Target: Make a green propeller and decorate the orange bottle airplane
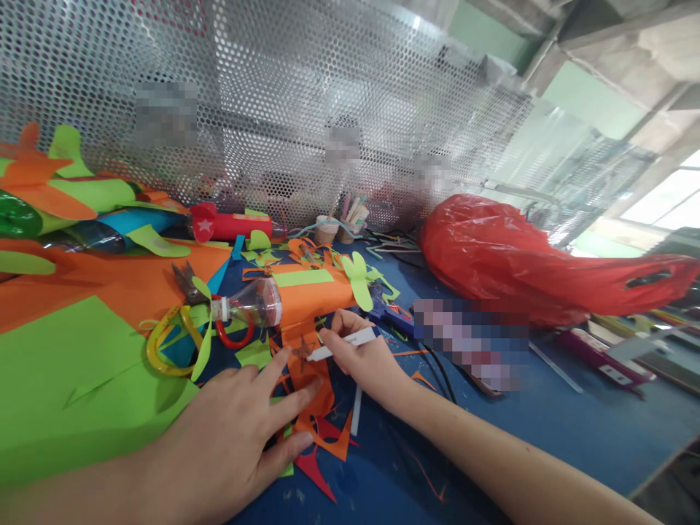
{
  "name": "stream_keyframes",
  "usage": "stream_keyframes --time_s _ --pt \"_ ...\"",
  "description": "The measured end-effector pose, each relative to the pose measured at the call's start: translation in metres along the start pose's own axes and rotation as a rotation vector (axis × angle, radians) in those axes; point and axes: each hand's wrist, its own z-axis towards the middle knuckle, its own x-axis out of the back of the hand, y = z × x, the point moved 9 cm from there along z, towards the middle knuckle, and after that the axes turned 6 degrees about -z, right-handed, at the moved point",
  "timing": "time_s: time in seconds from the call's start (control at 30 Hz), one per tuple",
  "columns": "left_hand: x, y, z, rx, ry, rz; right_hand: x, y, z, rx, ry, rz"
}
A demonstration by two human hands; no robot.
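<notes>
My right hand [361, 361] holds a white marker [350, 341], its tip low over a strip of orange paper [320, 386]. Beside the tip is a dark star shape [302, 351]; I cannot tell if it is drawn or a separate piece. My left hand [230, 423] lies with fingers spread, fingertips on the orange strip. Just behind both hands rests a clear plastic bottle [254, 302] on its side, wrapped in orange paper [311, 300] with lime green pieces. Scissors with a yellow handle [156, 354] lie left of the bottle's neck, near a red handle loop [236, 341].
Lime green sheets [92, 394] cover the left. A blue glue gun [391, 313] with a black cord lies right of the bottle. Farther back are a red-wrapped bottle [230, 224], cups of pens [327, 230], a red plastic bag [481, 255] and a perforated metal screen [262, 95].
</notes>
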Motion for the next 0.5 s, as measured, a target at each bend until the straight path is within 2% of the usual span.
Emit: stream_keyframes --time_s 0.5 --pt "0.0003 0.0013 0.0004 -0.003 -0.003 0.015 -0.0011 -0.0005 0.0001 0.015 -0.010 0.000"
